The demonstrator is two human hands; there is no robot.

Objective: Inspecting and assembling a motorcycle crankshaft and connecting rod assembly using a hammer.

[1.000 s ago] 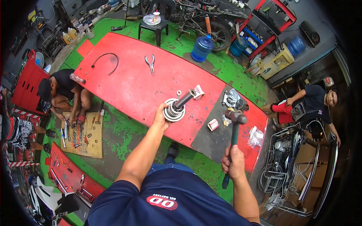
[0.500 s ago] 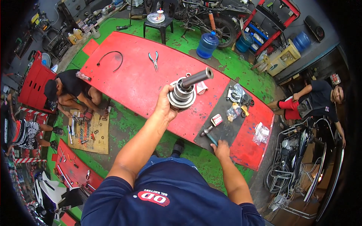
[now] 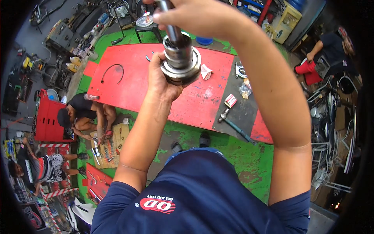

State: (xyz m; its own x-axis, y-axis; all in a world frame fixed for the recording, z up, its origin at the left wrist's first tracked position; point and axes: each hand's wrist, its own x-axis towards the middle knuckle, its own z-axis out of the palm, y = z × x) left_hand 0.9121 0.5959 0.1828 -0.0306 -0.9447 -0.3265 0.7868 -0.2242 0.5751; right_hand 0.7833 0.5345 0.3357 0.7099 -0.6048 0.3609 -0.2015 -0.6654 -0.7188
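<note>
Above the red table I hold up a shiny metal shaft with a round, flanged bearing-like lower part. My left hand is closed round that lower part, the shaft pointing up and away. At the top edge of the picture, my right hand has its fingers around the upper end of the shaft; some fingers are cut off by the frame. A hammer with a blue-green handle lies on the dark mat, clear of both hands. Close to it sits a small red-and-white box.
Pliers and a black cable lie on the table. A crumpled paper and bagged parts are there too. One person crouches at the left; another is at the right. A black chair stands beyond.
My right hand has let go of the hammer handle and risen to the shaft's upper end. My left hand has lifted the shaft part farther up. The view has shifted.
</note>
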